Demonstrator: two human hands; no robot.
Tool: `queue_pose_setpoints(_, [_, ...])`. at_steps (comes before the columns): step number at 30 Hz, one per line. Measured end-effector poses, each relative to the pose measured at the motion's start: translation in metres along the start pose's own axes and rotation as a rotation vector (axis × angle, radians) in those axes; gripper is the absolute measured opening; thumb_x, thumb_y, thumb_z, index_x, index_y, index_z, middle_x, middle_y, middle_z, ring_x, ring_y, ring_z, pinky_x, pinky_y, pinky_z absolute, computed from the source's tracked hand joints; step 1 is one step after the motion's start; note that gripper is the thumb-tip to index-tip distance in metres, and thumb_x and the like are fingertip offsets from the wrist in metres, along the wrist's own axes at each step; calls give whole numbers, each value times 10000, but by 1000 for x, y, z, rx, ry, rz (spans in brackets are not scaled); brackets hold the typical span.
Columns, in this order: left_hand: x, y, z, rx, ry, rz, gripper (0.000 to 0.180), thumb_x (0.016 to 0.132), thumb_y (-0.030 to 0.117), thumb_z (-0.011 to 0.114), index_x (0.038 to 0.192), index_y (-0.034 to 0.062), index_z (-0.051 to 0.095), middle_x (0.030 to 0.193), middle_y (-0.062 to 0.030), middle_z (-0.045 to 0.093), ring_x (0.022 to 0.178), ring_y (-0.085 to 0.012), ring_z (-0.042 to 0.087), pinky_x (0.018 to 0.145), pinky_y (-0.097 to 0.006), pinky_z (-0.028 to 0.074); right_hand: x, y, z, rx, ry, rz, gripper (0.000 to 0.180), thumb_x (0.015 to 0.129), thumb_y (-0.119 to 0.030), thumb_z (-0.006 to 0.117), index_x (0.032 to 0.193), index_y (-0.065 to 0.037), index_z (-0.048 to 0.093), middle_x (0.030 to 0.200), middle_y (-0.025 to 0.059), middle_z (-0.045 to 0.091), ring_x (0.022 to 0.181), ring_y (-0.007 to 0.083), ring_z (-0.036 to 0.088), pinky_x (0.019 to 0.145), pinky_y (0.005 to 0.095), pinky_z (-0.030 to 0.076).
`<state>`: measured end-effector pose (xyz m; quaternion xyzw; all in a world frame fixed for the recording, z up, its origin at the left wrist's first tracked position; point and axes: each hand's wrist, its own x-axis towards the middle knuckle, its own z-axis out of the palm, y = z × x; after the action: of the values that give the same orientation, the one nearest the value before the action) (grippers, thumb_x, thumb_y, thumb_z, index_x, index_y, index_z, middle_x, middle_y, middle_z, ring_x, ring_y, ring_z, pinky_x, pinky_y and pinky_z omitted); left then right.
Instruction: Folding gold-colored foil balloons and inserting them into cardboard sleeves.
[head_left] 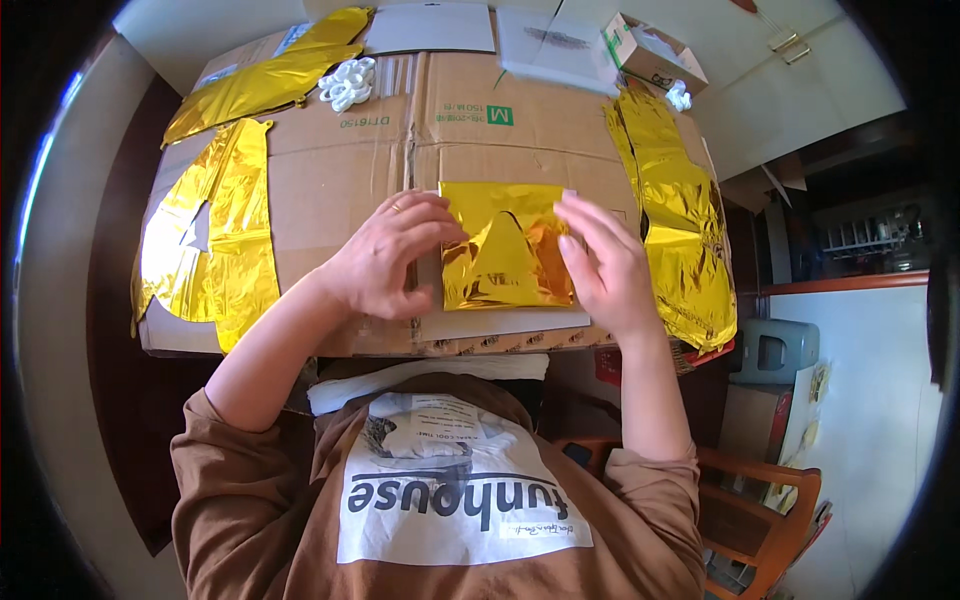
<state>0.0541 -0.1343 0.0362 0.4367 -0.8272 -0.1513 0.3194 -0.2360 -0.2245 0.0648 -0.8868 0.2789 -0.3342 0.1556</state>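
A folded gold foil balloon [505, 265] lies flat in front of me, a neat near-rectangle with a rounded flap shape on its face. Beneath it a white card [500, 326] shows along the near edge. My left hand [400, 250] is at the foil's left side, fingers bent and thumb apart, the fingertips at its edge. At the opposite side, my right hand [608, 265] has its fingers stretched along the right edge, with the thumb near the foil's surface. Neither hand grips the foil.
Flattened cardboard [340, 180] covers the table. Unfolded gold foil balloons lie at the left [240, 240], far left [270, 85] and right [685, 220]. White ring-like coils [348, 85] sit at the back, as do a small open box [655, 55] and pale sheets [430, 28]. A wooden chair [760, 510] stands right.
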Motion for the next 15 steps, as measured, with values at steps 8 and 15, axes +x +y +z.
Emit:
queue_pose_setpoints(8, [15,11,13,-550,280,-787,507,930,62,666,1404,-15,502,1299,-129,602,1057,-161,671,887,-293,556,-7,41,51,-204,-380,132,626,1061,-376,471,1568,-36,333,1640,217,291,1536,366,242,1260,509,138])
queue_pose_setpoints(15, [25,-2,15,-355,169,-856,561,864,38,696,1399,12,527,1212,-138,639,919,-177,710,797,-291,574,-12,37,54,-264,-374,109,641,1057,-362,479,1561,3,325,1636,209,308,1536,353,248,1263,507,120])
